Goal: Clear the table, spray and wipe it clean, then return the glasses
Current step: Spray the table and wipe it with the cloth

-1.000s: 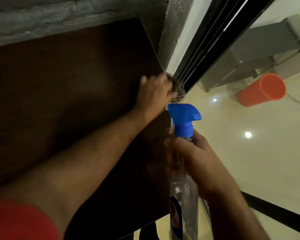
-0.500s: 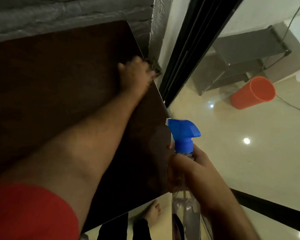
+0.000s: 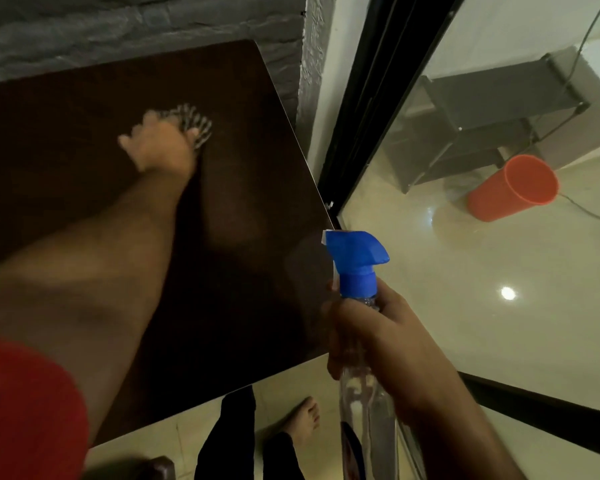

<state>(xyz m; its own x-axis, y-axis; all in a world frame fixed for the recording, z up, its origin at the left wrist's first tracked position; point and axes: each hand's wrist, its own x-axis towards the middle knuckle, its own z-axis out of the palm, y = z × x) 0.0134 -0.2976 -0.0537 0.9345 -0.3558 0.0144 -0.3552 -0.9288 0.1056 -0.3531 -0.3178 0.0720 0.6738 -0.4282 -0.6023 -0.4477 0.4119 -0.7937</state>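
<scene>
Wiping stage, by my reading. Left hand [image 3: 161, 143] presses a striped cloth [image 3: 194, 124] flat on the dark surface [image 3: 66, 126], toward its far right part, arm reaching diagonally across. Fingers blurred; the exact hold is unclear. Right hand [image 3: 378, 334] grips the spray bottle [image 3: 355, 261] upright off the near right corner. Unwiped ground likely lies left of the cloth. No glasses visible.

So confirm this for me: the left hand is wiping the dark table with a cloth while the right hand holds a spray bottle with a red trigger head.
Not quite. The head view shows the trigger head is blue, not red. The rest stands: the left hand presses a cloth on the dark table, and the right hand grips the clear spray bottle by its neck.
</scene>
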